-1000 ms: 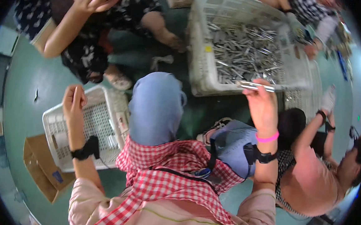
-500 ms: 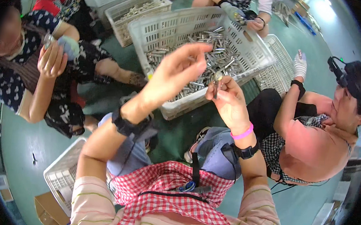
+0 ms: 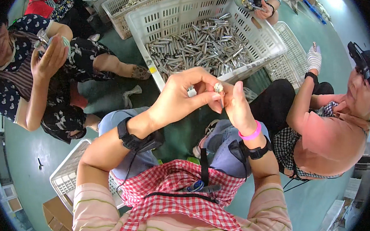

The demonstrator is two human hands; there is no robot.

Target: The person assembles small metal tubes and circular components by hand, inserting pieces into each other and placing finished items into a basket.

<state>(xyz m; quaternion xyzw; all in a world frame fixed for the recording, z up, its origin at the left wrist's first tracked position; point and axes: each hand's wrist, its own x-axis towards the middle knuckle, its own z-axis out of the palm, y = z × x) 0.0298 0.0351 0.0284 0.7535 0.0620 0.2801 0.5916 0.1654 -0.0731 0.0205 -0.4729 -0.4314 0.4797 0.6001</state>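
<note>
In front of me, over the near edge of the crate, my left hand (image 3: 182, 96) pinches a small metal piece with a rounded, shiny end (image 3: 218, 88) between thumb and fingertips. A thin shank of the piece points down toward the other palm. My right hand (image 3: 240, 108) is close against it, thumb stretched up and apart from the fingers, which are partly hidden behind the left fingertips. Beyond both hands stands a white perforated plastic crate (image 3: 262, 58) holding many loose slim silvery metal pieces (image 3: 198, 47).
Workers sit around the crate; one at left holds a metal piece in a raised hand (image 3: 52, 54), another at right raises a gloved hand (image 3: 314, 60). White baskets (image 3: 127, 15) stand at far left and beside my left leg (image 3: 67, 171), near a cardboard box (image 3: 56, 213).
My left hand has come down and right, taking hold of the rounded-end metal piece that the right hand held. The right thumb has lifted away from it. The view has shifted slightly.
</note>
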